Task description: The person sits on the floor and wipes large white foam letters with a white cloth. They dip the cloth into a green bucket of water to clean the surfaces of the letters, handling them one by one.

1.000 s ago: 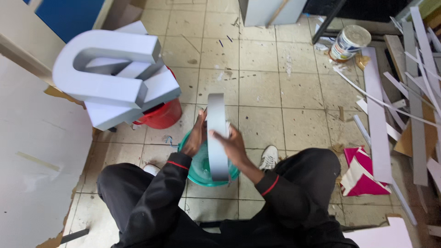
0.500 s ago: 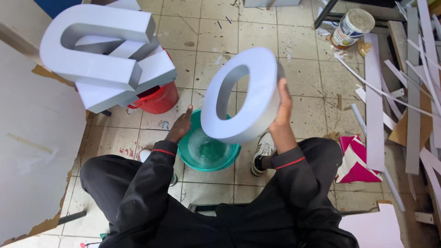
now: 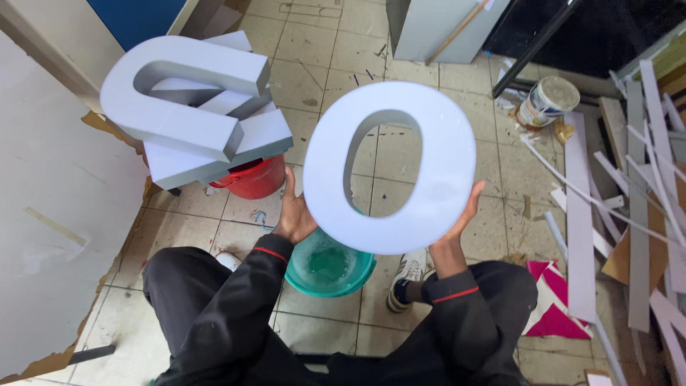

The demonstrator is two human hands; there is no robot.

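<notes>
I hold a large white ring-shaped letter (image 3: 429, 207) flat-face up toward the camera, above a green bucket (image 3: 330, 266) that stands on the tiled floor between my legs. My left hand (image 3: 293, 214) grips the letter's lower left edge. My right hand (image 3: 461, 218) supports its lower right edge from underneath. Both sleeves are black with a red cuff stripe. Part of the bucket is hidden behind the letter.
Several big grey block letters (image 3: 193, 107) are stacked on a red bucket (image 3: 254, 179) at the left. A white panel (image 3: 50, 236) lies at the far left. A paint can (image 3: 547, 101) and a heap of grey strips (image 3: 643, 186) fill the right side. Pink scraps (image 3: 554, 314) lie by my right leg.
The ring-shaped letter went from edge-on over the green bucket to face-on, raised and nearer the camera. My hands moved apart to its lower left and right edges.
</notes>
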